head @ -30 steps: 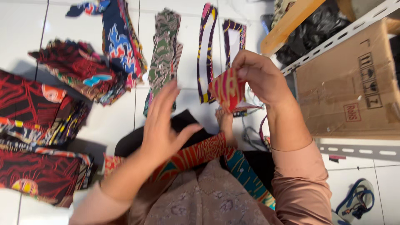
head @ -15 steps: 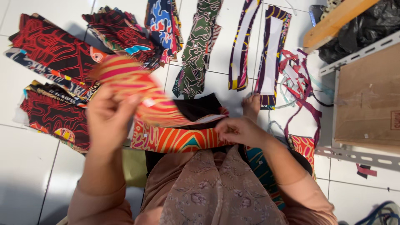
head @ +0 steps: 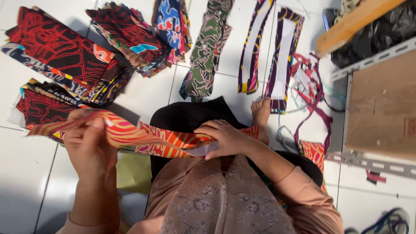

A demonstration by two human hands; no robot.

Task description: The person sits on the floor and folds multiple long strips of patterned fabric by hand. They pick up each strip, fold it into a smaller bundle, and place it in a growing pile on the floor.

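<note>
Gripping one orange strip [head: 160, 141], two hands

Head camera, one view, looking steeply down from above the seated person.

It sits close over the lap: the left hand [head: 89, 145] and right hand [head: 225, 138] fill the lower middle, the striped fabric strip [head: 147, 138] spans between their grips, and the white tiled floor [head: 147, 93] with fabric stacks lies beyond them.
</note>
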